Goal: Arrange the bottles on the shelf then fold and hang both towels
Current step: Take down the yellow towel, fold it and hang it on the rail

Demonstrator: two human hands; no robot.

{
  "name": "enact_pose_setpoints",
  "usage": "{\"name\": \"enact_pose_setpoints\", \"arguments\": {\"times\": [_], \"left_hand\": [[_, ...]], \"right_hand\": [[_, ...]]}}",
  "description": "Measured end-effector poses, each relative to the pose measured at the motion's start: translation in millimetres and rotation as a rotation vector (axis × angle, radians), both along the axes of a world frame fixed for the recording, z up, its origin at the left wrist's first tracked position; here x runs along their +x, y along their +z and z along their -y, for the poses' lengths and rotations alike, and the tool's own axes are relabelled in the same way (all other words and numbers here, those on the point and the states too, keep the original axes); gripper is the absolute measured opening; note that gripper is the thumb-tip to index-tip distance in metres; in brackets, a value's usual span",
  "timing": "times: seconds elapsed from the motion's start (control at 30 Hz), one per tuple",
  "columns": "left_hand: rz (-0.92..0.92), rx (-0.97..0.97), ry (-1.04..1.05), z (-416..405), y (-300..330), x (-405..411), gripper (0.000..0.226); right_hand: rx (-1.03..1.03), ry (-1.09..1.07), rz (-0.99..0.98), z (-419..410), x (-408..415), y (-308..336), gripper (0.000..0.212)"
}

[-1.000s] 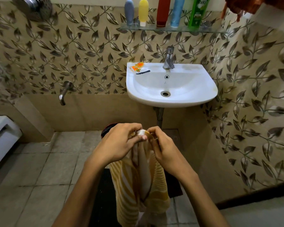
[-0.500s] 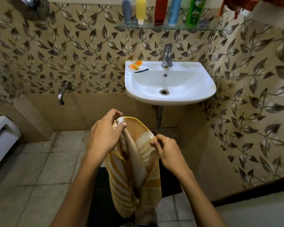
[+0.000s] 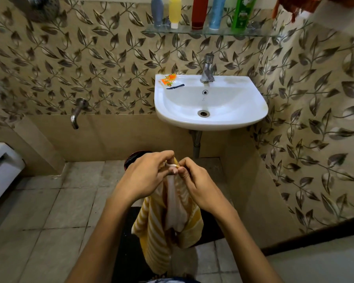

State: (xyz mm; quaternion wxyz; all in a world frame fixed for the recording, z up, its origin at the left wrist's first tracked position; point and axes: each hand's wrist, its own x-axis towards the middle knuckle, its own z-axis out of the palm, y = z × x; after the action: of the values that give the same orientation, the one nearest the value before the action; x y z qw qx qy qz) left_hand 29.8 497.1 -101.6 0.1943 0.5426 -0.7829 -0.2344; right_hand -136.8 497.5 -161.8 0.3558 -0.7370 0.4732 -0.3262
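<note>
A yellow and white striped towel [image 3: 155,225] hangs down in front of me, below the sink. My left hand [image 3: 145,176] and my right hand [image 3: 196,182] meet at its top edge, and both pinch the towel's corners together there. Several bottles stand in a row on the glass shelf [image 3: 260,33] above the sink: a grey-blue one [image 3: 157,11], a yellow one [image 3: 175,11], a red one [image 3: 199,12], a light blue one [image 3: 217,12] and a green one [image 3: 242,13]. An orange-red towel [image 3: 294,5] hangs at the top right.
A white sink [image 3: 253,119] with a tap [image 3: 207,68] is fixed to the leaf-patterned wall; an orange sachet [image 3: 168,80] lies on its rim. A wall spout [image 3: 77,113] sticks out at the left. A white toilet [image 3: 0,168] stands far left. A dark mat [image 3: 131,252] lies underfoot.
The hands came apart half a second ago, with the left lifting a corner, and have come back together at the towel's top edge.
</note>
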Motion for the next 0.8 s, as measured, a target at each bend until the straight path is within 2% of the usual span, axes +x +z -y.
{"name": "enact_pose_setpoints", "arguments": {"times": [0.1,0.2,0.3,0.4,0.5,0.57,0.63,0.67,0.73,0.8], "left_hand": [[-0.087,-0.096,-0.018,-1.9,6.4,0.1,0.015],[-0.186,-0.176,0.041,-1.4,10.8,1.7,0.016],[-0.290,-0.248,0.131,-1.0,14.9,4.8,0.015],[-0.318,-0.247,0.244,1.7,16.0,7.9,0.013],[-0.312,-0.207,0.346,3.6,13.6,10.9,0.009],[-0.286,-0.094,0.280,2.5,8.1,12.1,0.038],[-0.263,0.088,0.092,-0.9,-0.1,9.1,0.069],[-0.251,0.161,0.000,-3.5,-4.6,5.1,0.076],[-0.219,0.219,-0.100,-5.1,-15.9,-2.1,0.071],[-0.186,0.187,-0.115,-2.9,-23.4,-5.5,0.053]], "right_hand": [[0.059,0.015,-0.002,0.5,-7.0,-13.7,0.031],[0.117,-0.036,0.022,-2.3,-14.1,-34.6,0.016],[0.101,-0.155,-0.016,-4.5,-21.2,-52.3,0.027],[0.097,-0.271,-0.069,-3.8,-25.8,-58.6,0.030],[0.106,-0.296,-0.099,-3.6,-24.9,-47.1,0.024],[0.051,-0.251,-0.084,-5.7,-19.7,-33.0,0.020],[-0.020,-0.186,-0.013,-9.6,-11.1,-17.3,0.017],[-0.050,-0.157,0.020,-11.6,-6.6,-9.8,0.018],[-0.066,-0.126,0.069,-14.3,0.8,1.9,0.017],[-0.044,-0.117,0.117,-15.4,4.6,8.6,0.013]]}}
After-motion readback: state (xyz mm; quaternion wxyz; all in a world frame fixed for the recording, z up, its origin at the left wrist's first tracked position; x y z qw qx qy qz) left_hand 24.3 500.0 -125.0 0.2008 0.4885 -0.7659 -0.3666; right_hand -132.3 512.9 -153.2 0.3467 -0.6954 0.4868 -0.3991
